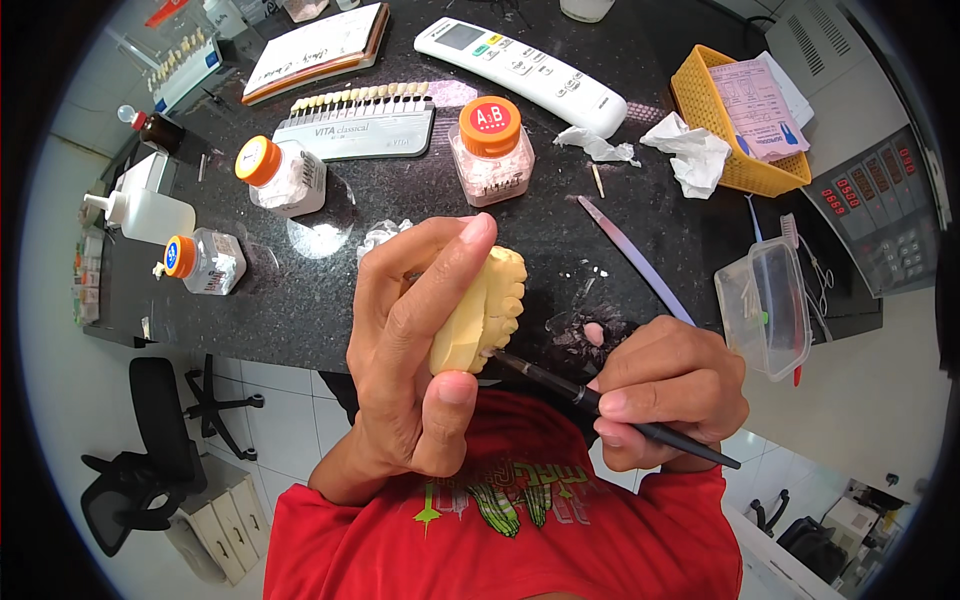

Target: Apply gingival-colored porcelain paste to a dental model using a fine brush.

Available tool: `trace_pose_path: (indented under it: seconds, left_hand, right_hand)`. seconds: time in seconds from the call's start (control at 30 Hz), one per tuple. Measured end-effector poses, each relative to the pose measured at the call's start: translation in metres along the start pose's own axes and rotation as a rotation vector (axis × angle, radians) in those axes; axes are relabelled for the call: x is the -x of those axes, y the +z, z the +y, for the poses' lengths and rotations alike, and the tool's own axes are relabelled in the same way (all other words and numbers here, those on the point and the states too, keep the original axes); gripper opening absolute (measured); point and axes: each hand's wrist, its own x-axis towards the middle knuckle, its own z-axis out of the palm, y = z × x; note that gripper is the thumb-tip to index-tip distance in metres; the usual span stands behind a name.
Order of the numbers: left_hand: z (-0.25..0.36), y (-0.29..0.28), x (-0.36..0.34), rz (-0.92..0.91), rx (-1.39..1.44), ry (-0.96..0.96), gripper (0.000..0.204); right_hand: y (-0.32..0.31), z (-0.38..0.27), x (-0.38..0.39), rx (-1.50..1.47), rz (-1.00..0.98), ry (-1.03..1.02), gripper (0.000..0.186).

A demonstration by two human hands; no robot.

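My left hand [410, 340] is closed round a yellow plaster dental cast [465, 318], its row of teeth turned to the right. Between the fingers of my right hand [675, 390] is a slim black brush [560, 382]. The brush's tip meets the lower end of the tooth row, where a small whitish-pink spot shows. Just above my right hand, a lump of pale pink material [594, 334] lies on a dark, powdery smear. Beyond the cast stands a jar of pink powder with an orange lid [493, 150].
Two more orange-lidded jars [290, 180] [215, 262] stand left, near a white squeeze bottle [155, 215]. Behind are a tooth shade guide [365, 135] and a remote control [520, 75]. Rightward lie a purple strip [640, 262], crumpled tissue [692, 155], a yellow basket [735, 178] and a clear plastic box [765, 310].
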Motion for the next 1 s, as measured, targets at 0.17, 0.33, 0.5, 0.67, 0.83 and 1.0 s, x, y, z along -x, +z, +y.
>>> trace_pose_path:
  seconds: [0.17, 0.33, 0.5, 0.67, 0.83, 1.0]
  left_hand:
    - [0.001, -0.003, 0.000, -0.008, -0.009, -0.003, 0.060]
    - [0.004, -0.009, 0.001, -0.140, -0.028, -0.043, 0.068]
    - [0.004, -0.001, 0.003, -0.002, 0.060, -0.080, 0.059]
    - [0.010, -0.004, 0.003, 0.008, 0.143, -0.186, 0.058]
    - [0.006, -0.007, 0.001, 0.008, 0.219, -0.218, 0.058]
    - [0.006, -0.006, 0.004, 0.081, 0.375, -0.286, 0.060]
  right_hand:
    - [0.000, 0.000, 0.000, 0.002, -0.007, 0.002, 0.027]
    - [-0.001, -0.001, 0.001, -0.008, -0.015, -0.006, 0.028]
    - [-0.004, 0.003, 0.006, -0.067, 0.073, -0.026, 0.033]
    - [-0.008, 0.001, 0.002, 0.004, -0.011, -0.093, 0.032]
    - [-0.004, -0.004, 0.005, -0.031, 0.114, 0.019, 0.027]
    - [-0.016, -0.020, 0.000, -0.002, 0.166, 0.034, 0.029]
